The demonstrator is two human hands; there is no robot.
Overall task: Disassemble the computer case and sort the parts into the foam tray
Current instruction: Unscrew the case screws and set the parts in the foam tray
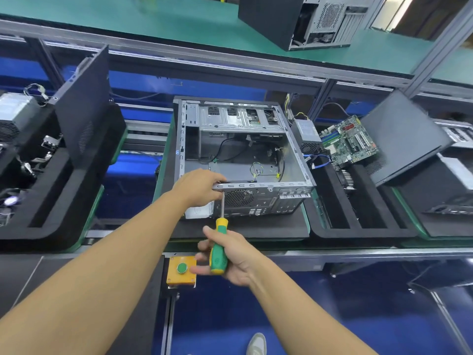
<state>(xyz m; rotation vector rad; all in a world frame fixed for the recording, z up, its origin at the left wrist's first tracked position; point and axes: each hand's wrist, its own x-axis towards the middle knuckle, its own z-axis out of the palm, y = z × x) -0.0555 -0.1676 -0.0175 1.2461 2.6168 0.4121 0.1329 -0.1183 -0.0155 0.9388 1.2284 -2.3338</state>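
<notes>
An open computer case [238, 149] lies on its side in the middle of the bench, its inside bare except for loose cables. My left hand [198, 187] grips the near left corner of the case's rear panel rim. My right hand [230, 254] is closed around the green and yellow handle of a screwdriver [219, 242]. The screwdriver's shaft points up to the case's rear panel, just below my left hand. The black foam tray [358, 226] sits to the right of the case. It holds a motherboard [349, 140], a power supply [307, 134] and a dark side panel [404, 137].
Another foam tray [51, 201] with parts and an upright side panel [84, 106] stands at the left. A yellow box with a green button [181, 269] sits on the bench's front rail. A second computer case [294, 19] stands on the green upper shelf.
</notes>
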